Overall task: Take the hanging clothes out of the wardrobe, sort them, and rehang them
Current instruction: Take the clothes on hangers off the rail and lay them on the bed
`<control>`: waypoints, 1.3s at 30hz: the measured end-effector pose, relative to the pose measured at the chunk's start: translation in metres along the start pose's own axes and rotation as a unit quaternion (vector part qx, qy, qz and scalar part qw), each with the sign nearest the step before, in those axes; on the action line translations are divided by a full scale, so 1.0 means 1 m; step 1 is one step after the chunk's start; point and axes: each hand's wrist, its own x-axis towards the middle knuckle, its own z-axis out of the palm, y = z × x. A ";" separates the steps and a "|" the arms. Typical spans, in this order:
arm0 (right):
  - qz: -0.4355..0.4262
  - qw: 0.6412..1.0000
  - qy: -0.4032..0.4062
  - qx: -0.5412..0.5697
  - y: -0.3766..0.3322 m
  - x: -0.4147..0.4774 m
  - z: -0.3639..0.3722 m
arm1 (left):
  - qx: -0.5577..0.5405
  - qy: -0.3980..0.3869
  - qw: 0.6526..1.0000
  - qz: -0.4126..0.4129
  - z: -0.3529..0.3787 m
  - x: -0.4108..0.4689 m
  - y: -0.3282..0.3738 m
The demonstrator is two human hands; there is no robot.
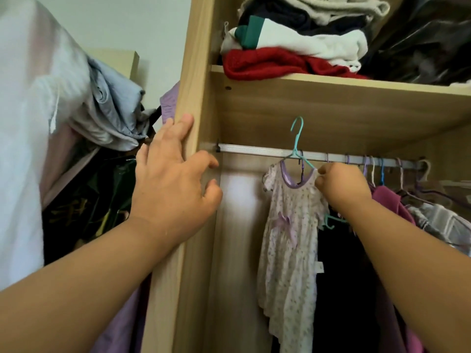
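Wardrobe (196, 72): light wood, open, with an upper shelf (331, 84) carrying folded clothes, a red knit (267, 63) at the bottom of the stack. Below the shelf, a metal rail (254, 149) runs across. At the right end of the rail, several hangers and garments are bunched together, among them a magenta garment (390, 200). A small floral dress (288, 238) on a teal hanger (297, 138) sits just left of that group; the hook rises above the rail. Left hand (173, 179): released, fingers spread, resting on the wardrobe's front edge. Right hand (341, 184): pinching the dress's shoulder at the hanger's arm.
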 end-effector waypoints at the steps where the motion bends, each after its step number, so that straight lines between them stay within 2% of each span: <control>1: -0.013 1.000 0.009 -0.010 0.002 -0.006 -0.007 | 0.006 -0.003 1.000 0.004 -0.001 0.000 0.000; 5: -0.052 0.996 0.058 -0.034 0.007 -0.039 -0.036 | 0.057 -0.021 0.998 0.013 -0.001 0.000 0.002; 10: -0.068 0.995 0.057 -0.048 0.023 -0.107 -0.083 | 0.151 -0.073 0.984 0.056 -0.004 -0.011 0.016; 12: -0.050 0.996 0.041 -0.061 0.035 -0.139 -0.101 | 0.120 -0.100 0.983 0.096 0.003 -0.023 0.033; 15: -0.045 0.997 0.034 -0.059 0.052 -0.186 -0.124 | -0.030 -0.149 0.981 0.121 0.018 -0.046 0.067; 18: -0.050 0.996 0.039 -0.071 0.068 -0.233 -0.143 | -0.155 -0.272 0.944 0.105 0.042 -0.072 0.099; 20: -0.048 0.995 0.023 -0.087 0.074 -0.266 -0.153 | -0.207 -0.308 0.924 0.090 0.059 -0.093 0.117; 23: 0.008 0.996 -0.002 -0.085 0.077 -0.319 -0.169 | -0.240 -0.353 0.902 0.059 0.083 -0.127 0.141; 26: 0.087 0.988 -0.020 -0.123 0.064 -0.369 -0.182 | -0.274 -0.407 0.868 0.076 0.095 -0.159 0.162; 28: 0.128 0.981 -0.006 -0.142 0.050 -0.398 -0.188 | -0.362 -0.404 0.836 0.079 0.097 -0.178 0.174; 31: 0.205 0.961 -0.012 -0.187 0.022 -0.446 -0.189 | -0.457 -0.408 0.779 0.132 0.089 -0.206 0.185; 39: 0.396 0.874 0.000 -0.281 -0.100 -0.586 -0.170 | -0.562 -0.438 0.649 0.265 0.033 -0.282 0.174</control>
